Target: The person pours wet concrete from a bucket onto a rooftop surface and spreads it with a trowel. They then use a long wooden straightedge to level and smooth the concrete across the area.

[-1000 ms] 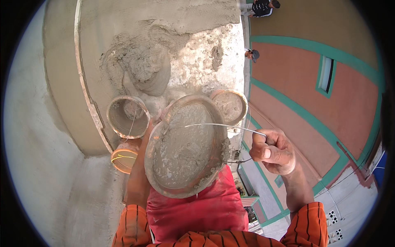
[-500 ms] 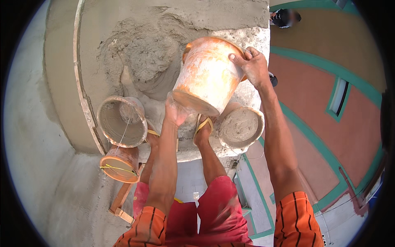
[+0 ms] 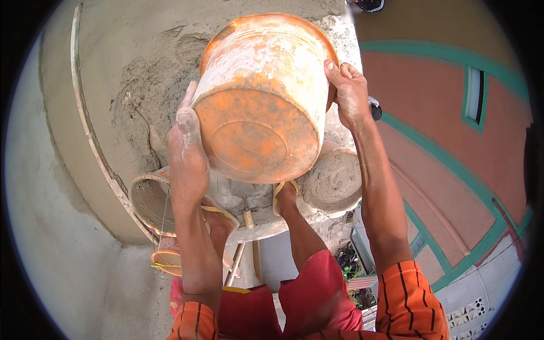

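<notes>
Head: left hand [image 3: 187,133] braces, right hand [image 3: 352,93] grips a ring-marked orange bucket [image 3: 260,102].

Over on the right, a salmon wall [image 3: 419,93] with green bands [image 3: 442,52] holds a narrow window [image 3: 475,96]; a grey wall [image 3: 56,187] stands left.

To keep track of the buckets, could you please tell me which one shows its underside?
The held bucket between the left hand and right hand: its orange base faces the camera, while the left bucket, lower-left bucket and right bucket show openings.
</notes>
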The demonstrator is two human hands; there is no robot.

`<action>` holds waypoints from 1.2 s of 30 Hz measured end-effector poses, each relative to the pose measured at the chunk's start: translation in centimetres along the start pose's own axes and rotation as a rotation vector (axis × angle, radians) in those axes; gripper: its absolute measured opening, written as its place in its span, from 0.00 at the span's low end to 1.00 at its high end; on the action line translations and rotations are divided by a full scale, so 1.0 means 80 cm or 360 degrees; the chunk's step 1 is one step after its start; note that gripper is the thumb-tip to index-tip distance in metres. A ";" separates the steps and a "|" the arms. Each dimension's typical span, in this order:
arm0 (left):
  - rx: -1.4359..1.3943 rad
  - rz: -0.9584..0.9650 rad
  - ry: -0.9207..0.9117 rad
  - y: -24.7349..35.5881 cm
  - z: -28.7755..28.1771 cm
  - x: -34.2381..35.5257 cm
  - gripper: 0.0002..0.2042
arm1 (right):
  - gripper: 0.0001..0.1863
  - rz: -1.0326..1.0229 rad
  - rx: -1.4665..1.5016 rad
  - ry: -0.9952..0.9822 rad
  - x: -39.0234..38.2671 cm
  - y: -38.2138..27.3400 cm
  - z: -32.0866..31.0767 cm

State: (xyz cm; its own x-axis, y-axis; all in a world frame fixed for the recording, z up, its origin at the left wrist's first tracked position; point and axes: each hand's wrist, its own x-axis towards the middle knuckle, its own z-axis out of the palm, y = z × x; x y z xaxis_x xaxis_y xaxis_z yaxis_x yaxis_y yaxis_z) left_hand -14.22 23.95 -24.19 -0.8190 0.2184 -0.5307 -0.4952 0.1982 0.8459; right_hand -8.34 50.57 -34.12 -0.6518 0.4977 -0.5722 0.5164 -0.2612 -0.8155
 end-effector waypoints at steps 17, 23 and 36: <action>0.0802 0.1938 -0.0227 0.134 0.122 0.019 0.20 | 0.10 0.0014 0.1004 -0.0216 0.017 -0.015 -0.065; 0.1141 0.2591 0.0177 0.182 0.201 0.002 0.13 | 0.07 -0.0354 0.1378 -0.0269 0.026 -0.046 -0.142; 0.1125 0.2509 0.0306 0.109 0.276 0.087 0.11 | 0.13 0.0131 0.1018 -0.0366 0.049 0.061 -0.111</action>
State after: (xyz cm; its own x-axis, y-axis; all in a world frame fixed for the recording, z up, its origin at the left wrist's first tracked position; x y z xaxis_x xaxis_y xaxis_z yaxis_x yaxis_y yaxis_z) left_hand -17.88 48.31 -21.69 -0.3970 0.5001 0.7696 0.9151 0.2808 0.2895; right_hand -3.44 58.56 -39.54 -0.7624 0.2854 -0.5808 0.1858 -0.7632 -0.6189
